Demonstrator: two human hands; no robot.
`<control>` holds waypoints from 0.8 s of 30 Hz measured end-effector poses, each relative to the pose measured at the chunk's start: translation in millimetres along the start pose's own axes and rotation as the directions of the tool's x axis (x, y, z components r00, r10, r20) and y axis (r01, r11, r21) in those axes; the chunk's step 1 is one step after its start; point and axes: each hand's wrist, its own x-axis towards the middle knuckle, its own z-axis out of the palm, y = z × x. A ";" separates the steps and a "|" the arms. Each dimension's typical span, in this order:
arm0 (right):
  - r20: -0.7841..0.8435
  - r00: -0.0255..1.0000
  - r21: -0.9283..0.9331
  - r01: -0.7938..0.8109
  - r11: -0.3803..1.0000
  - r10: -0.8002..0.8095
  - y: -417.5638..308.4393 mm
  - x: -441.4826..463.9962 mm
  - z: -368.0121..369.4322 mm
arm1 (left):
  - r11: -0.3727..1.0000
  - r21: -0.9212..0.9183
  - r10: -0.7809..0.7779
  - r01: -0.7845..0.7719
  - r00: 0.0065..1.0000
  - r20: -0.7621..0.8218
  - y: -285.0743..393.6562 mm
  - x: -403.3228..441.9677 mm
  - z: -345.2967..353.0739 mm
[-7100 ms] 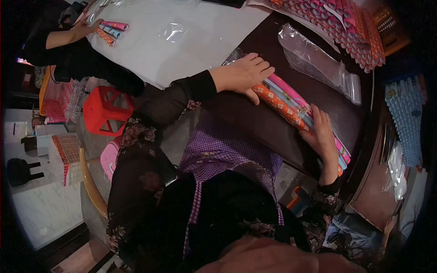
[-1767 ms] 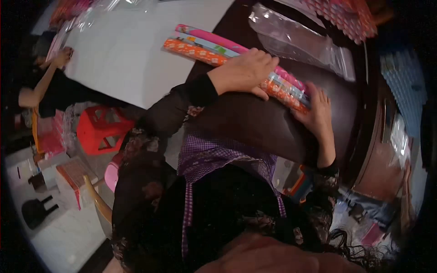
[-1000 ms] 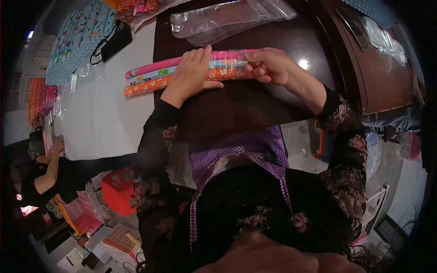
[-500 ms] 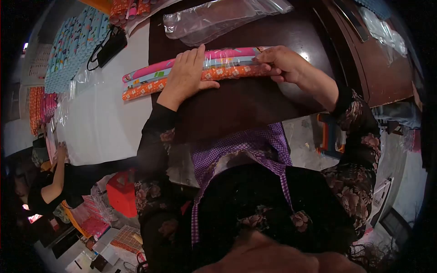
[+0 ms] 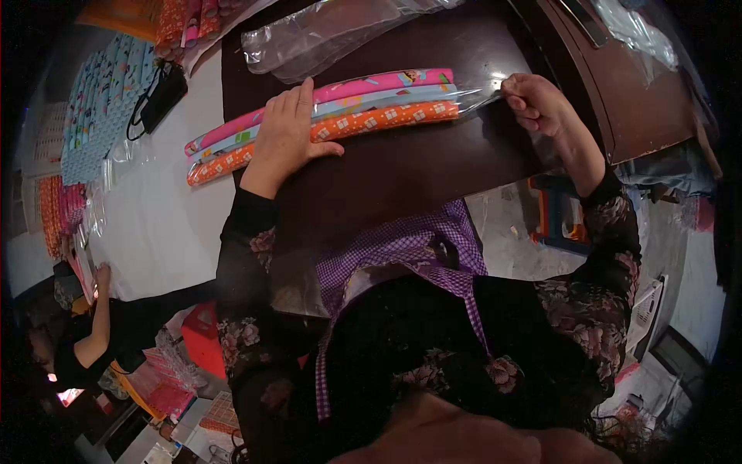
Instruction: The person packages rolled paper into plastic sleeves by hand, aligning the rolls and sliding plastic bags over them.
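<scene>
Three long rolls, a pink (image 5: 386, 80), a light blue (image 5: 371, 99) and an orange one with white flower-like shapes (image 5: 402, 114), lie side by side in a clear plastic sleeve (image 5: 473, 99). My left hand (image 5: 286, 139) rests flat across them, left of their middle, its thumb spread toward me. Beyond the rolls' right end, my right hand (image 5: 535, 100) is closed in a pinch on the end of the sleeve, which is drawn out taut and narrow. The rolls' left ends lie over a white surface.
Flat clear plastic sleeves (image 5: 325, 35) lie behind the rolls on the dark brown table (image 5: 363, 174). At the left, a black pouch (image 5: 164, 97) sits near stacked blue rolls (image 5: 104, 100). Another person's arm (image 5: 97, 325) reaches over the white surface (image 5: 166, 209).
My right hand has moved right, off the rolls, pulling the sleeve's end out past them. My left hand stays flat on the rolls. The whole view has shifted slightly.
</scene>
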 end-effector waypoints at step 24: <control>0.223 0.950 -0.214 0.268 0.939 -0.220 23.3 -21.6 20.9 | 0.999 -0.032 0.012 -0.012 1.000 0.020 4.6 1.5 -7.8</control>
